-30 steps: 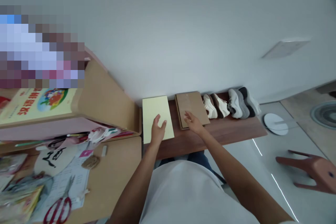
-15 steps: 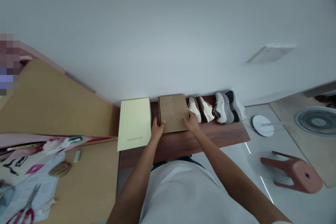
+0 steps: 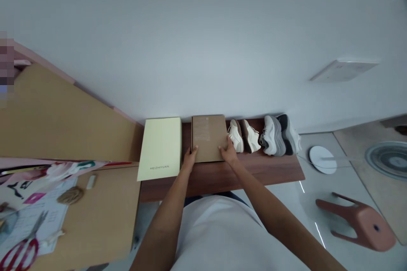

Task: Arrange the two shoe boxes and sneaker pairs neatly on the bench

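A brown cardboard box (image 3: 208, 135) lies on a dark wooden bench (image 3: 219, 173) against the wall. My left hand (image 3: 190, 157) grips its left side near the front corner, thumb on top. On the opposite side, my right hand (image 3: 229, 152) holds the right edge, its thumb also on the lid. To the left of the box is a pale yellow box (image 3: 160, 146) lettered MEIZHIYUAN. Cream sneakers (image 3: 250, 136) stand just right of my right hand. Grey and white sneakers (image 3: 274, 136) sit farther right on the bench.
At left, a tan board table (image 3: 104, 216) carries red-handled scissors (image 3: 23, 250), papers and a coil of twine (image 3: 70, 195). On the floor at right are a pink plastic stool (image 3: 365, 224), a white round base (image 3: 322, 159) and a fan (image 3: 391, 160). A switch plate (image 3: 345, 71) juts from the wall.
Both hands stay on the brown box, with the right hand slightly nearer its front. The camera view has turned a little. The box looks about the same in place.
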Action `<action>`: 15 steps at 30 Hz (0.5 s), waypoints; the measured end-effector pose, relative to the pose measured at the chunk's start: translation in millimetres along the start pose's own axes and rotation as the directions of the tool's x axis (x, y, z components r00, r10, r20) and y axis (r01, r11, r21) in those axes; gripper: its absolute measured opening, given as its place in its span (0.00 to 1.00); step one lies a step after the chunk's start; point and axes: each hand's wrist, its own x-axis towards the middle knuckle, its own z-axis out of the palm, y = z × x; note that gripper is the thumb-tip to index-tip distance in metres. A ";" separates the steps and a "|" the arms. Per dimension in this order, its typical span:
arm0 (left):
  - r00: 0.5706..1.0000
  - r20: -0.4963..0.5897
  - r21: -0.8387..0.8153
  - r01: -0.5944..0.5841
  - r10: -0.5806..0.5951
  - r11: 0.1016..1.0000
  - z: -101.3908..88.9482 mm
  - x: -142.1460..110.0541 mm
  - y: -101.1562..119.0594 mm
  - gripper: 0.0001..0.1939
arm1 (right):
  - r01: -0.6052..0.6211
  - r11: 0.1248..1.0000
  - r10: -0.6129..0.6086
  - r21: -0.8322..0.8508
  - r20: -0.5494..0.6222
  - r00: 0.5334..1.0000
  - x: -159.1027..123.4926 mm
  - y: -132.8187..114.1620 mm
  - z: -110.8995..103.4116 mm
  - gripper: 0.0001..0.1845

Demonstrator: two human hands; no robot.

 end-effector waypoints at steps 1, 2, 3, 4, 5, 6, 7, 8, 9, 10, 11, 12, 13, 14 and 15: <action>1.000 0.012 -0.008 0.014 -0.014 1.000 0.1 -0.2 -0.2 0.27 | -0.008 1.000 0.008 0.006 0.009 1.000 -0.3 -0.8 -0.7 0.46; 0.999 0.023 -0.015 0.026 -0.026 1.000 0.3 -0.5 -0.5 0.28 | -0.014 1.000 0.014 0.013 0.014 1.000 -0.6 -1.2 -1.3 0.46; 0.999 0.031 -0.020 0.034 -0.034 0.999 0.6 -0.9 -0.7 0.28 | -0.017 1.000 0.017 0.020 0.014 1.000 -0.8 -0.9 -1.8 0.47; 0.999 0.033 -0.023 0.036 -0.035 0.999 0.9 -1.3 -1.0 0.29 | -0.018 0.999 0.018 0.029 0.014 1.000 -0.9 0.0 -2.4 0.47; 0.999 0.029 -0.026 0.035 -0.034 0.999 1.2 -1.8 -1.2 0.29 | -0.017 0.999 0.017 0.038 0.013 1.000 -0.9 1.5 -3.1 0.47; 0.999 0.017 -0.031 0.033 -0.032 0.999 1.3 -2.3 -1.2 0.30 | -0.015 0.999 0.015 0.049 0.013 1.000 -0.7 3.7 -3.9 0.48; 1.000 0.003 -0.038 0.030 -0.030 0.999 1.2 -3.0 -1.1 0.30 | -0.013 0.998 0.012 0.062 0.015 1.000 -0.5 6.2 -4.8 0.48; 1.000 -0.008 -0.050 0.027 -0.028 0.998 0.7 -4.0 -0.6 0.30 | -0.007 0.997 0.005 0.076 0.017 1.000 -0.3 8.9 -5.9 0.48; 1.000 -0.013 -0.065 0.022 -0.023 0.998 -0.4 -5.3 0.3 0.30 | 0.004 0.996 -0.005 0.091 0.017 1.000 -0.2 11.6 -7.2 0.49; 1.000 -0.013 -0.083 0.015 -0.016 0.996 -2.1 -7.0 1.6 0.29 | 0.019 0.994 -0.021 0.107 0.014 1.000 -0.3 13.8 -8.5 0.49; 1.000 -0.004 -0.099 0.003 -0.004 0.995 -4.4 -9.3 3.4 0.29 | 0.037 0.991 -0.039 0.125 0.011 0.999 -0.7 15.4 -9.8 0.50; 1.000 0.008 -0.109 -0.011 0.012 0.994 -7.3 -12.2 5.7 0.28 | 0.053 0.988 -0.055 0.145 0.007 0.998 -1.4 16.2 -11.0 0.50; 0.999 0.019 -0.109 -0.029 0.031 0.994 -10.7 -15.7 8.5 0.28 | 0.063 0.984 -0.065 0.168 0.004 0.998 -2.4 16.1 -12.1 0.51; 0.998 0.030 -0.096 -0.051 0.054 0.994 -14.5 -19.7 11.6 0.28 | 0.063 0.979 -0.064 0.192 0.003 0.998 -3.7 15.1 -13.0 0.51; 0.996 0.041 -0.074 -0.075 0.079 0.994 -18.3 -24.0 15.0 0.28 | 0.054 0.975 -0.056 0.218 0.004 0.998 -5.4 13.2 -13.8 0.51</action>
